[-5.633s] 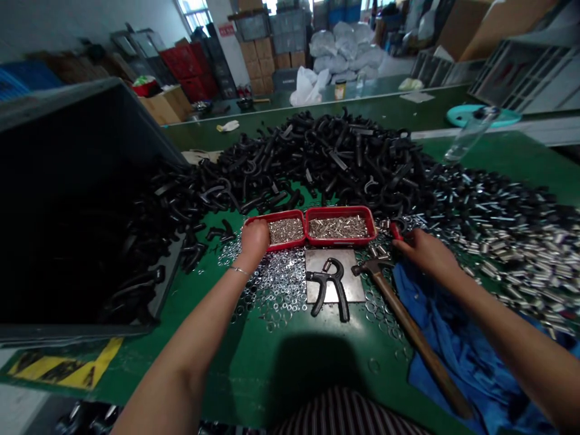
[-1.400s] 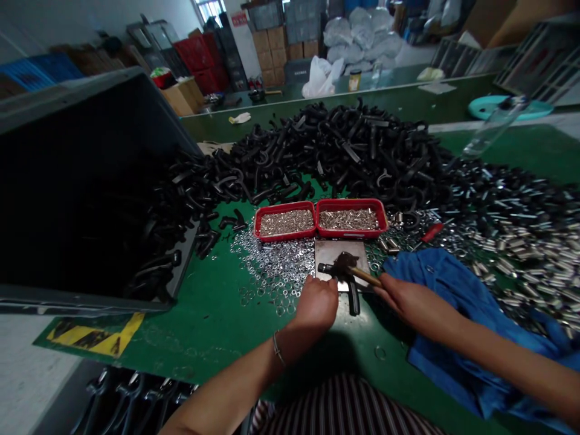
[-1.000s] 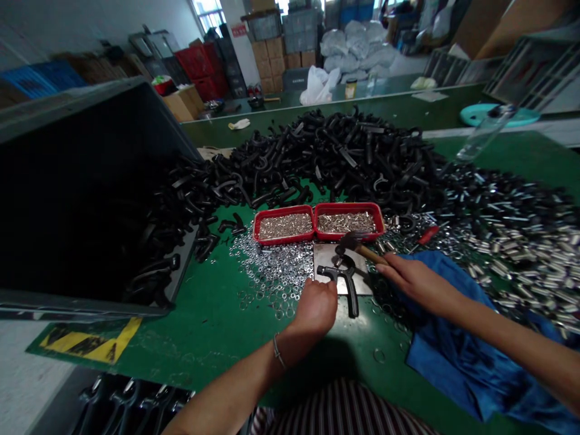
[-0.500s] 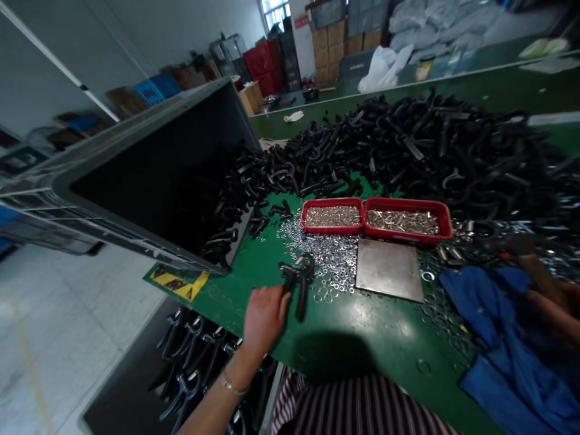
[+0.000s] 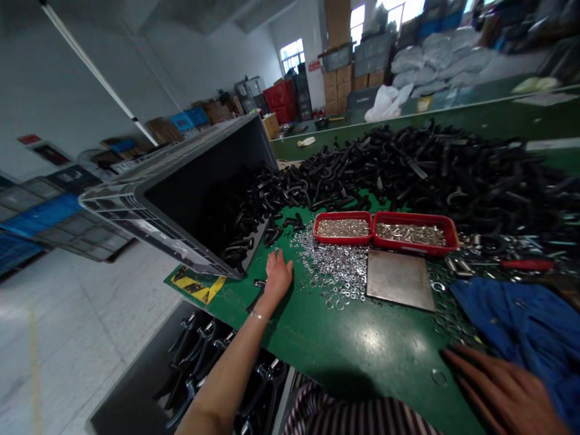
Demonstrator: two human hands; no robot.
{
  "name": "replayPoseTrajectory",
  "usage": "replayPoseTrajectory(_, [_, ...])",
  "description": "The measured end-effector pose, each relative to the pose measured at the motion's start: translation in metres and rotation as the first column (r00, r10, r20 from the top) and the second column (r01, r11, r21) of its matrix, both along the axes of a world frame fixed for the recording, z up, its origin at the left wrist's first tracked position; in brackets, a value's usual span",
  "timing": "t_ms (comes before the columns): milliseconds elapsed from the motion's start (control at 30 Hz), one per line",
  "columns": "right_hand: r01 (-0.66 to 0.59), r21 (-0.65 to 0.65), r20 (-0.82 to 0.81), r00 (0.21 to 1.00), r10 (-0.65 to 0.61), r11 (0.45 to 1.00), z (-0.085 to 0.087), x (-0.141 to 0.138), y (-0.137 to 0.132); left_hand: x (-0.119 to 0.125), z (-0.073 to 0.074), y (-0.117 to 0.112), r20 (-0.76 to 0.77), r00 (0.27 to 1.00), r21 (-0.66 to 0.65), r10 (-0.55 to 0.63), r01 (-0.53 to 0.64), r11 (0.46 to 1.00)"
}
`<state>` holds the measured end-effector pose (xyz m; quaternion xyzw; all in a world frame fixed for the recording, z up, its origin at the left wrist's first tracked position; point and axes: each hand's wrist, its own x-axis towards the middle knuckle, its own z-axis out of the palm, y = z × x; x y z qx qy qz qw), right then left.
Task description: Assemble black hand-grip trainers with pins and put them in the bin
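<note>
- L hand (image 5: 277, 277): lying open, palm down on green bench top (image 5: 362, 362), fingers extended & released, not clenched.
- Small black handle piece (image 5: 256, 296): lying on bench just under/beside L hand, close to the edge. Can't tell if the palm is pressing on it; no visible grip.
- R hand (image 5: 502, 389): also open, fingers spread, resting on bench at lower R of view, holding nothing. Lone steel washer (image 5: 438, 377) is sitting just beyond the fingertips; blue cloth (image 5: 521, 320) is lying near.
- Tilted grey crate (image 5: 172, 160) is leaning by the bench, black handle pieces spilling from its mouth into big black pile (image 5: 430, 169).
- Two red trays (image 5: 343, 214) are holding small bright metal parts; bare steel plate (image 5: 399, 281) is sitting just below them, loose washers (image 5: 335, 266) spreading to its L.
- Red-handled tool (image 5: 528, 264) is lying btwn plate & cloth, out of reach of both hands' fingertips.
- Floor bin (image 5: 131, 356) below bench edge is holding black spring hand grippers (image 5: 188, 356).
- Tip: pinching the piece w/ fingertips, not palm-sliding, should stop it skidding off the edge; keeping wrist clear of loose washers avoids scattering them.
</note>
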<state>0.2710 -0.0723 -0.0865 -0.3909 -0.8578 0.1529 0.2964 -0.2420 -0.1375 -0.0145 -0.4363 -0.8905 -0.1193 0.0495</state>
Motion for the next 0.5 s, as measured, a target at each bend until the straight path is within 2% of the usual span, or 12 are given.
replayPoseTrajectory(33, [-0.015,0.024,0.051,0.999,0.014,1.000,-0.003,-0.004,-0.004,-0.006,0.001,0.018,0.006,0.993,-0.049,0.116,-0.116,0.992])
replayPoseTrajectory(67, [-0.013,0.041,0.096,0.995,0.009,0.999,-0.003,-0.006,-0.005,-0.011,0.001,0.034,0.015,0.985,-0.068,0.170,-0.168,0.983])
replayPoseTrajectory(133, [0.056,0.059,0.153,0.986,-0.064,0.997,0.004,-0.006,0.002,-0.015,-0.001,0.058,0.048,0.982,-0.083,0.183,-0.179,0.980])
replayPoseTrajectory(233, [0.120,0.043,0.217,0.968,-0.126,0.992,0.020,-0.005,0.011,-0.002,-0.015,0.075,0.095,0.992,-0.075,0.078,-0.071,0.995])
replayPoseTrajectory(367, [0.148,0.056,0.131,0.979,-0.154,0.987,0.037,-0.017,0.018,0.036,-0.038,0.070,0.023,0.994,-0.006,-0.106,0.106,0.994])
replayPoseTrajectory(433, [0.177,0.042,0.076,0.981,-0.180,0.983,0.047,-0.027,0.035,0.051,-0.044,0.069,-0.008,0.988,0.038,-0.156,0.156,0.987])
replayPoseTrajectory(500, [0.223,-0.004,0.112,0.969,-0.221,0.975,0.060,-0.039,0.062,0.057,-0.043,0.071,0.058,0.982,0.098,-0.180,0.174,0.980])
